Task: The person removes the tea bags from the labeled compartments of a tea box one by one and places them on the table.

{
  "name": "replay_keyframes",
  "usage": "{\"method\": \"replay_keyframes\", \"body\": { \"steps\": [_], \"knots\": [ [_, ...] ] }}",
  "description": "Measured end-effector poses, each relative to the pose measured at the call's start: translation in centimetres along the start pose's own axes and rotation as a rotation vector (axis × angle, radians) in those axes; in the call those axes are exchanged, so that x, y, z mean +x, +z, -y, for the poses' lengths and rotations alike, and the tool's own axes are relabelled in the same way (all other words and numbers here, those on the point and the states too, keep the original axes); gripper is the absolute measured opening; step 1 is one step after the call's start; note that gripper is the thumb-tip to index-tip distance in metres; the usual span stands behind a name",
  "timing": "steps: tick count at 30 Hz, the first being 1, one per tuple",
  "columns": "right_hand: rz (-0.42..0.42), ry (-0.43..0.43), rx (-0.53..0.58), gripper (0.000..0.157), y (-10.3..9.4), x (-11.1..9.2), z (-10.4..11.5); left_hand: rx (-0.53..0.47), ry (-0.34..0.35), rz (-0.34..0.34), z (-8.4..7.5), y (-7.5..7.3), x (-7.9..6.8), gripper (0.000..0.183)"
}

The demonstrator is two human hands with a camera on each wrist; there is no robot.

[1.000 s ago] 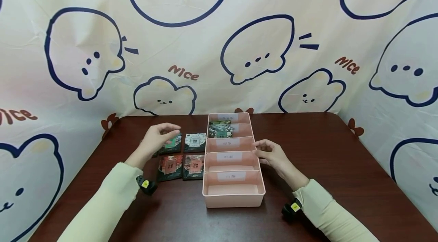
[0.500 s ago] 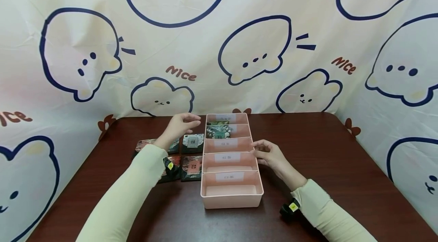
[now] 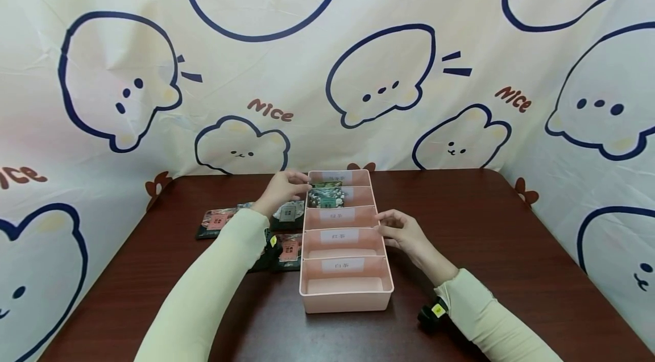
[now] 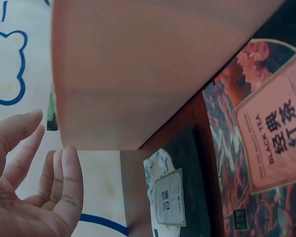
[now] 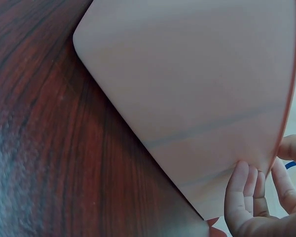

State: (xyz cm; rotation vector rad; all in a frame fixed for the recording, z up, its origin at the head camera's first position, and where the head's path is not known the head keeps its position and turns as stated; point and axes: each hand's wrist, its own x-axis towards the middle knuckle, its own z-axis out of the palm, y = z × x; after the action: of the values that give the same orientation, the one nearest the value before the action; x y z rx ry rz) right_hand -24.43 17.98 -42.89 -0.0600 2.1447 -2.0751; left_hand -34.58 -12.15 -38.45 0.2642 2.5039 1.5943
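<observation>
A long pink divided box with labelled compartments stands on the table. My left hand is at its rear left rim, fingers loosely bent and apart; the left wrist view shows nothing between them. On the opposite side my right hand pinches the right rim, with fingers against the outer wall. A green tea packet stands in the second compartment from the back, and another packet's green top shows behind it. Left of the box lie a black tea packet and a pale-labelled packet.
Another red-labelled packet lies farther left on the dark wooden table. My left forearm and its wrist camera cover part of the packets. A cloth printed with cartoon bears hangs around the table's back and sides.
My left hand has moved right, from over the packets to the rear left rim of the box. The right hand stays at the right rim.
</observation>
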Motion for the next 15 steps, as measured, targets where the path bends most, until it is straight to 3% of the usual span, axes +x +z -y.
{"method": "replay_keyframes", "body": {
  "steps": [15],
  "knots": [
    [-0.01,0.005,0.0,0.027,0.0,0.1,0.0,0.135,-0.052,-0.011,0.0,1.6,0.7,0.03]
  ]
}}
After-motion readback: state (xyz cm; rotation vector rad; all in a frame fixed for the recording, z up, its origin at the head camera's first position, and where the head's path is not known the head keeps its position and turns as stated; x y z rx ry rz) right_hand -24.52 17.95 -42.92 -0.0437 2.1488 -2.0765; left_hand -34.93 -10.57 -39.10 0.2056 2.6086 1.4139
